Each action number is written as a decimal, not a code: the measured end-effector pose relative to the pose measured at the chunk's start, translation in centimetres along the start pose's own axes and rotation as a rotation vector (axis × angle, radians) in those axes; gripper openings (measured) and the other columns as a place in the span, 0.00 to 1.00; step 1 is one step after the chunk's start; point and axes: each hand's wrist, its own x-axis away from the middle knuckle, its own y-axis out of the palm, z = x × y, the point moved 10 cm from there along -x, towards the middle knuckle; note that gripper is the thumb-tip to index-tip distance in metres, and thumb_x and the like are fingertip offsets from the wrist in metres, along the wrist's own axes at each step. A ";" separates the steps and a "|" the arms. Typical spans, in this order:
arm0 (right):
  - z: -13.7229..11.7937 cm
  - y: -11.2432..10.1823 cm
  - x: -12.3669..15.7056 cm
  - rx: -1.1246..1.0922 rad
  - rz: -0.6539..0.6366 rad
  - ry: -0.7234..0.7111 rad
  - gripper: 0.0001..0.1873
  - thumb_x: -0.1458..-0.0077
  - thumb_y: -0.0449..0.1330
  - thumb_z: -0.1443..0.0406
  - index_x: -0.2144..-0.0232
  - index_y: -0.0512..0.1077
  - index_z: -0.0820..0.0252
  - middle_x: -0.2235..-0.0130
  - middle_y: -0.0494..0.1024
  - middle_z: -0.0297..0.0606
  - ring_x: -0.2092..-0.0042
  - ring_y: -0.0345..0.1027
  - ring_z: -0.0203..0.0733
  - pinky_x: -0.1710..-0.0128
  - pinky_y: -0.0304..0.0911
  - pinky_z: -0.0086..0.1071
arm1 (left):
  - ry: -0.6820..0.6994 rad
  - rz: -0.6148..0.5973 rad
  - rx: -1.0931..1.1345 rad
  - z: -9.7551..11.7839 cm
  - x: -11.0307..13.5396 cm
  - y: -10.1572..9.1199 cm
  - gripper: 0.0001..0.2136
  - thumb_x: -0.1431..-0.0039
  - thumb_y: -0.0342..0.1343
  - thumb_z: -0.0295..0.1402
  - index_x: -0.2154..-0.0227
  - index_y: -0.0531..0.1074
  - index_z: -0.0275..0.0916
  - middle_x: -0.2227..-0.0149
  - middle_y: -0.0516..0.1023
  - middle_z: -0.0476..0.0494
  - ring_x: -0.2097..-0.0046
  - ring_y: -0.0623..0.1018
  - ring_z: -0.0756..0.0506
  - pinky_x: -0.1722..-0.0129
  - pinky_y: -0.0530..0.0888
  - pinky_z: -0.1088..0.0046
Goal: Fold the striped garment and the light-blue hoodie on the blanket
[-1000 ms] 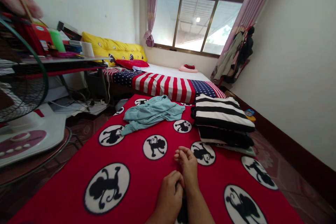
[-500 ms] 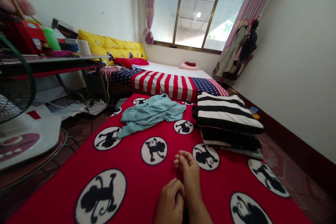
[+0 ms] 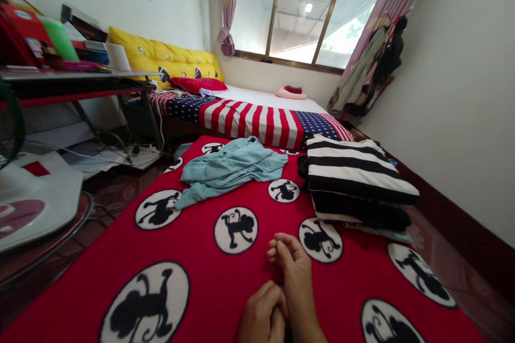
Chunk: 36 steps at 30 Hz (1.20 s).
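Note:
My left hand (image 3: 263, 311) is a closed fist low in the head view, its side against my right wrist; I see nothing in it. Just above and to the right, my right hand (image 3: 295, 265) hovers over the bed with curled fingers and the thumb close to them, holding nothing I can see. Under both hands spreads a red blanket (image 3: 201, 289) with black monkeys in white circles. Farther off lies a crumpled light-blue garment (image 3: 235, 166). Right of it stands a stack of folded clothes, a black-and-white striped garment (image 3: 356, 166) on top and a black one (image 3: 362, 211) below.
Behind the red blanket is another bed with a flag-patterned cover (image 3: 249, 123) and a yellow cushion (image 3: 161, 59). A cluttered desk (image 3: 80, 77) stands left, beside a white-and-pink fan base (image 3: 36, 203) on a stool. Clothes (image 3: 372, 69) hang on a rack near the right wall.
The camera view has tilted down and shifted slightly. Both hands keep nearly the same pose, and the garments stay where they were on the blanket.

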 end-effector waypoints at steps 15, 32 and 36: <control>-0.4 0.4 0.3 0.003 0.011 0.011 0.18 0.58 0.68 0.56 0.67 0.73 0.61 0.72 0.78 0.36 0.74 0.70 0.35 0.75 0.65 0.26 | 0.008 -0.046 -0.026 0.2 0.2 0.2 0.09 0.47 0.45 0.21 0.78 0.63 0.40 0.74 0.70 0.46 0.70 0.71 0.47 0.70 0.64 0.75; -0.3 0.3 0.3 0.003 0.000 0.000 0.18 0.57 0.68 0.57 0.67 0.73 0.62 0.71 0.78 0.36 0.74 0.70 0.34 0.75 0.65 0.26 | 0.036 -0.065 -0.070 0.8 0.3 0.3 0.11 0.44 0.42 0.19 0.76 0.61 0.39 0.73 0.69 0.47 0.70 0.71 0.49 0.69 0.63 0.77; -0.3 0.3 0.3 0.011 0.001 0.003 0.18 0.57 0.68 0.56 0.66 0.73 0.62 0.71 0.78 0.37 0.74 0.70 0.34 0.75 0.65 0.26 | 0.033 -0.060 -0.074 0.8 0.4 0.2 0.11 0.44 0.42 0.18 0.77 0.61 0.39 0.73 0.69 0.47 0.69 0.71 0.49 0.69 0.63 0.76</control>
